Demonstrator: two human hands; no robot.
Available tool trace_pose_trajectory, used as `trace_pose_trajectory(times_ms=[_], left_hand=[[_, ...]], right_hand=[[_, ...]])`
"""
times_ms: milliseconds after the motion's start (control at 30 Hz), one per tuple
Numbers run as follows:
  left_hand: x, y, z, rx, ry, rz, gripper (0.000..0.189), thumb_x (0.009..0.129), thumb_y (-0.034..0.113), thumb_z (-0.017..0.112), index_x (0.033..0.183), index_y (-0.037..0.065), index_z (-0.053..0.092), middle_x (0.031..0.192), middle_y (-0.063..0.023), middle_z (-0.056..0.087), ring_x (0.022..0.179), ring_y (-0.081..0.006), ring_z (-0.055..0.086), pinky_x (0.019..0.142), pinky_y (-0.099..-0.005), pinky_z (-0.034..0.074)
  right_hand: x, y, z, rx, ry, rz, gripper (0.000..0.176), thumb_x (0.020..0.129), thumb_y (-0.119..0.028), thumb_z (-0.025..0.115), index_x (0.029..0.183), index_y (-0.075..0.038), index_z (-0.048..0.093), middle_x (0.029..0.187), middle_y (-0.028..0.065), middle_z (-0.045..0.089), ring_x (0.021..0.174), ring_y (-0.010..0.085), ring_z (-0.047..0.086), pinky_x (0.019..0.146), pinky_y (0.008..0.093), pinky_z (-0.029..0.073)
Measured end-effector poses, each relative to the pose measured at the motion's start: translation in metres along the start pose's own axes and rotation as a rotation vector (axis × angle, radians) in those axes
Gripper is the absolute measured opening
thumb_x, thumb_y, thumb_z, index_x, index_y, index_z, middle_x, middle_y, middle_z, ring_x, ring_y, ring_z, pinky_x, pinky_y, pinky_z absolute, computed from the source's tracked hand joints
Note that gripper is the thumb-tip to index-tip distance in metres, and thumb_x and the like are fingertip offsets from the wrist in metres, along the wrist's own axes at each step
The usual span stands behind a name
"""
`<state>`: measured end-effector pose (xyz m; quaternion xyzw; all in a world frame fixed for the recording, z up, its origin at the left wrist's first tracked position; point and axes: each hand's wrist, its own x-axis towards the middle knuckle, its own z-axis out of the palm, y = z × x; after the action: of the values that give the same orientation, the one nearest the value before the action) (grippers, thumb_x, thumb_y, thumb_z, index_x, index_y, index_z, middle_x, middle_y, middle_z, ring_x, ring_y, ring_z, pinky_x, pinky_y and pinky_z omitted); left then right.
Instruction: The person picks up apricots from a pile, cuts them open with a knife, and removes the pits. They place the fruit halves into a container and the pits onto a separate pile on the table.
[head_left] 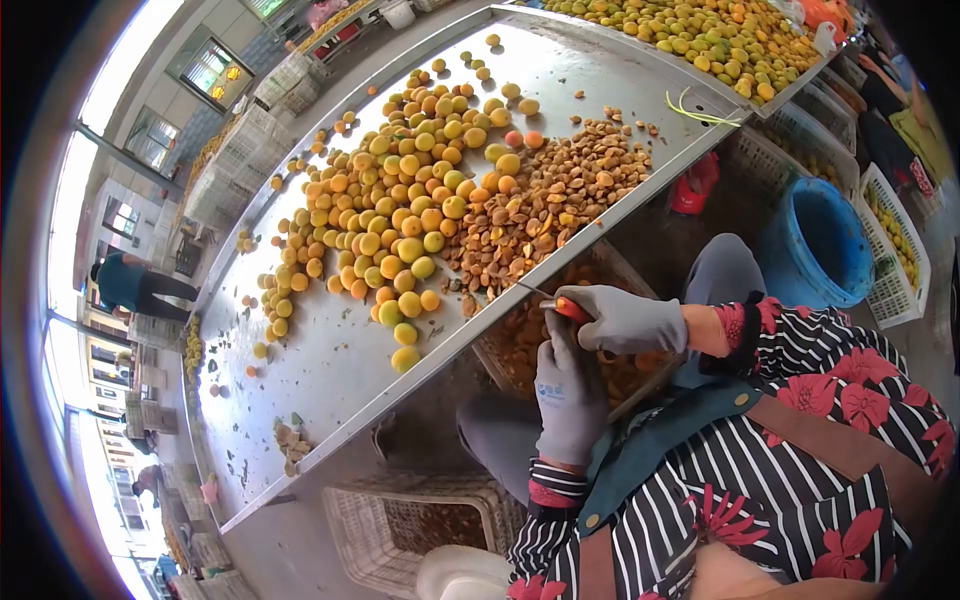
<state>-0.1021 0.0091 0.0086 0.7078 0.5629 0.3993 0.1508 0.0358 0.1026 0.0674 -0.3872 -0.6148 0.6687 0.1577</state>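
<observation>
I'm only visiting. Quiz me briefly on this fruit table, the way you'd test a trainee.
1. True or false: the gloved right hand holds a knife.
2. What colour is the bucket beside the person? A red, B blue, C green.
3. Fill in: the whole fruit lies heaped on a metal ____.
Key: 1 true; 2 B; 3 table.

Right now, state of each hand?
Left hand: fingers curled up against the knife; whether it holds anything cannot be told.
Right hand: closed on the knife.
</observation>
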Motion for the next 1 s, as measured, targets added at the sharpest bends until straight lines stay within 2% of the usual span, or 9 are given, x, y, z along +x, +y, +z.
trace_pose_trajectory(times_ms=[200, 300, 500, 633, 733, 833, 900, 967, 1000], left_hand=[[0.008, -0.004, -0.009, -0.013, -0.006, -0.083, 0.067, 0.089, -0.005, 0.052, 0.15, -0.01, 0.028, 0.115, -0.029, 0.058, 0.1, -0.044, 0.057, 0.085, -0.0489, 0.049], [0.015, -0.011, -0.011, -0.005, 0.007, -0.061, 0.066, 0.088, -0.004, 0.053, 0.15, -0.009, 0.03, 0.112, -0.0284, 0.059, 0.098, -0.0444, 0.058, 0.084, -0.0489, 0.05], [0.038, -0.023, -0.014, -0.023, 0.078, -0.025, 0.063, 0.086, -0.004, 0.059, 0.146, -0.004, 0.04, 0.113, -0.0256, 0.061, 0.098, -0.0435, 0.061, 0.084, -0.0476, 0.051], [0.051, -0.028, -0.011, -0.059, 0.147, -0.015, 0.06, 0.085, -0.004, 0.061, 0.142, -0.003, 0.044, 0.115, -0.0241, 0.062, 0.103, -0.0421, 0.062, 0.085, -0.0466, 0.051], [0.06, -0.027, -0.011, -0.039, 0.247, 0.011, 0.052, 0.086, -0.004, 0.061, 0.137, -0.003, 0.051, 0.113, -0.023, 0.064, 0.103, -0.0406, 0.064, 0.086, -0.0441, 0.052], [0.072, -0.03, -0.017, -0.09, 0.278, -0.03, 0.037, 0.087, -0.004, 0.06, 0.124, -0.002, 0.06, 0.107, -0.022, 0.067, 0.097, -0.0383, 0.068, 0.083, -0.0406, 0.054], [0.076, -0.042, -0.019, -0.056, 0.336, -0.023, 0.026, 0.088, -0.003, 0.06, 0.113, -0.001, 0.064, 0.097, -0.019, 0.07, 0.086, -0.0344, 0.07, 0.077, -0.0378, 0.055], [0.071, -0.051, -0.021, -0.185, 0.369, -0.123, 0.021, 0.088, -0.003, 0.061, 0.108, 0.0, 0.064, 0.093, -0.0162, 0.069, 0.079, -0.031, 0.069, 0.074, -0.0371, 0.055], [0.066, -0.045, -0.028, -0.191, 0.262, -0.228, 0.021, 0.087, -0.001, 0.061, 0.108, 0.0, 0.064, 0.092, -0.0162, 0.069, 0.077, -0.0299, 0.068, 0.074, -0.0366, 0.055]], right_hand=[[0.019, 0.031, 0.01, -0.193, 0.125, -0.234, 0.037, 0.083, -0.016, 0.06, 0.116, -0.001, 0.053, 0.084, 0.0168, 0.064, 0.077, 0.0208, 0.065, 0.068, 0.0349, 0.053], [0.013, 0.004, 0.007, -0.254, 0.117, -0.198, 0.036, 0.083, -0.016, 0.059, 0.115, 0.001, 0.053, 0.087, 0.0225, 0.065, 0.08, 0.0266, 0.067, 0.071, 0.0384, 0.052], [0.049, 0.021, 0.001, -0.344, 0.262, -0.439, 0.029, 0.084, -0.011, 0.057, 0.11, 0.001, 0.054, 0.086, 0.0213, 0.062, 0.084, 0.0276, 0.066, 0.074, 0.0389, 0.051], [0.058, 0.002, -0.002, -0.334, 0.235, -0.346, 0.028, 0.084, -0.012, 0.057, 0.107, 0.003, 0.054, 0.088, 0.021, 0.062, 0.085, 0.0255, 0.063, 0.077, 0.0386, 0.05], [0.069, 0.001, 0.0, -0.232, 0.278, -0.416, 0.028, 0.083, -0.01, 0.056, 0.108, 0.003, 0.055, 0.088, 0.0203, 0.062, 0.084, 0.0227, 0.061, 0.077, 0.0375, 0.05], [0.072, 0.0, -0.004, 0.027, 0.238, -0.413, 0.027, 0.084, -0.009, 0.057, 0.11, 0.001, 0.056, 0.086, 0.0208, 0.063, 0.085, 0.0284, 0.066, 0.076, 0.0384, 0.051], [0.075, -0.004, -0.013, -0.557, 0.325, -0.416, 0.029, 0.087, -0.007, 0.06, 0.115, -0.002, 0.058, 0.089, 0.0207, 0.067, 0.086, 0.0356, 0.069, 0.075, 0.0401, 0.054], [0.088, -0.004, -0.026, -0.662, 0.43, -0.522, 0.032, 0.088, -0.005, 0.06, 0.12, -0.002, 0.058, 0.092, 0.0199, 0.067, 0.083, 0.034, 0.068, 0.074, 0.0392, 0.054], [0.097, -0.006, -0.036, -0.774, 0.524, -0.635, 0.035, 0.089, -0.003, 0.06, 0.124, -0.003, 0.057, 0.094, 0.0192, 0.067, 0.08, 0.0325, 0.068, 0.074, 0.0384, 0.053]])
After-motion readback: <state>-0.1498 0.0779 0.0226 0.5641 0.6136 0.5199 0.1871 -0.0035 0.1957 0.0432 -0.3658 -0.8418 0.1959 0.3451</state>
